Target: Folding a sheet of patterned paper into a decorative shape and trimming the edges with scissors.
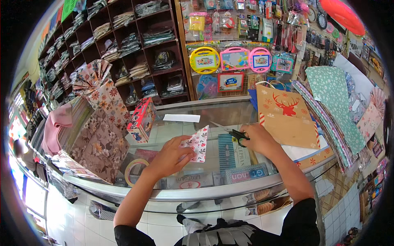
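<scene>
A small piece of white paper with red and pink floral print lies over the glass counter. My left hand has its fingers and thumb on the paper's left side, covering part of it. To the right, my right hand holds a pair of scissors by the black handles. The blades point up and left, away from the floral paper. Beyond both hands, a plain white paper strip lies flat on the glass.
A red toy box stands left of the strip, beside floral-wrapped packages. A tape roll is near the front edge. On the right are a brown reindeer gift bag and wrapping-paper rolls. Shelves rise behind.
</scene>
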Tool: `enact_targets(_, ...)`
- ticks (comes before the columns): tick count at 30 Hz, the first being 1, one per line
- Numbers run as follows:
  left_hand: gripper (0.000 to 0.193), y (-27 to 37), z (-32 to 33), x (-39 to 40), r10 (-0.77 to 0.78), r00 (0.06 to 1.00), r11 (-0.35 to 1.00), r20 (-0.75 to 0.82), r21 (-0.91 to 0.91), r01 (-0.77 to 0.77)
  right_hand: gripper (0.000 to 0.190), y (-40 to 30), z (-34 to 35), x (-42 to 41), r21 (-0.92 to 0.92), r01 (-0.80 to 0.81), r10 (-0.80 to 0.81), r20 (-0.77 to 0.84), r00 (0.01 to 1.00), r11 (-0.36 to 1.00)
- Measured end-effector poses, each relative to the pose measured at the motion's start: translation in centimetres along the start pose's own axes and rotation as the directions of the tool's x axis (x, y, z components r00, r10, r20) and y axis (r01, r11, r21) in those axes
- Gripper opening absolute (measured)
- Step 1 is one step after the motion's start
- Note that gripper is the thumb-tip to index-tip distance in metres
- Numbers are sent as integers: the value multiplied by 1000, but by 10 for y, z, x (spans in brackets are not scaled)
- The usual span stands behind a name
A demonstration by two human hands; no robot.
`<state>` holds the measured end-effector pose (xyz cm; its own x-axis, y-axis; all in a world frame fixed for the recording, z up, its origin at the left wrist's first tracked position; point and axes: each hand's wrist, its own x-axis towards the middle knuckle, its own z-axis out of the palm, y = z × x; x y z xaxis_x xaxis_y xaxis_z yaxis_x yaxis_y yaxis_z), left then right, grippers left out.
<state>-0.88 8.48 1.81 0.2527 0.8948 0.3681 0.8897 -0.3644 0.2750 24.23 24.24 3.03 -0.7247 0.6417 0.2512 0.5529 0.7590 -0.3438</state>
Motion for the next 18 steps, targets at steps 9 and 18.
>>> enact_targets(9,34,10,2,3,-211,976,970,50,133,203,37,0,-19,-1,207,-249,184,288,940,946)
enact_targets(18,57,2,3,4,-527,850,786,0,-381,487,43,5,-10,6,386,-237,87,368,926,891)
